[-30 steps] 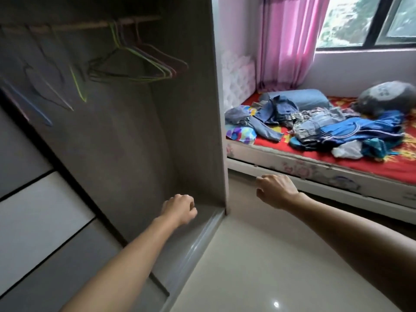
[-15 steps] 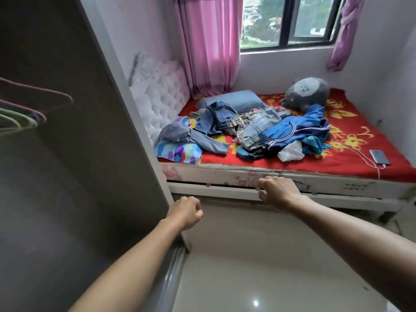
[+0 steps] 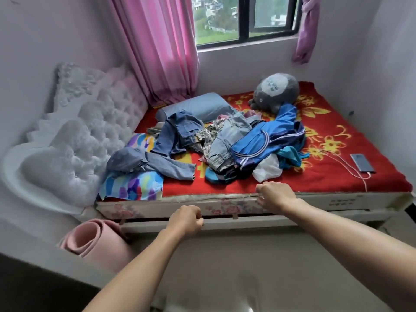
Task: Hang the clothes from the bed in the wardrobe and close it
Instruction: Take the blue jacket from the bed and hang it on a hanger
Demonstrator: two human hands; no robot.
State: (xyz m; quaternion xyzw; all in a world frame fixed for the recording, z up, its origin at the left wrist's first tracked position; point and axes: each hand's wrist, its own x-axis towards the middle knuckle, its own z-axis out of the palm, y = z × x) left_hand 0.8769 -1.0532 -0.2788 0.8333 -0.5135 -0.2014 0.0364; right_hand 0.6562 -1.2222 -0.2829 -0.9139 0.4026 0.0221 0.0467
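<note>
A heap of clothes lies in the middle of the bed (image 3: 315,181), which has a red flowered cover: a blue track jacket (image 3: 267,140), light jeans (image 3: 225,140), a denim shirt (image 3: 157,161), darker denim (image 3: 180,129) and a white piece (image 3: 267,170). My left hand (image 3: 185,220) hangs curled in front of the bed's side, holding nothing. My right hand (image 3: 275,195) is a loose fist at the mattress edge, just short of the clothes. Only a dark corner of the wardrobe (image 3: 33,284) shows at the bottom left.
A grey plush toy (image 3: 276,91) and a blue pillow (image 3: 198,106) lie at the back of the bed. A phone on a cable (image 3: 362,163) rests at the right. A rolled pink mat (image 3: 94,242) stands by the white tufted headboard (image 3: 74,140). Pink curtain (image 3: 162,48) beside the window.
The view has swung from the open wardrobe with its hangers to the bed. The bed and clothes are closer, and both hands have come up to the bed's edge.
</note>
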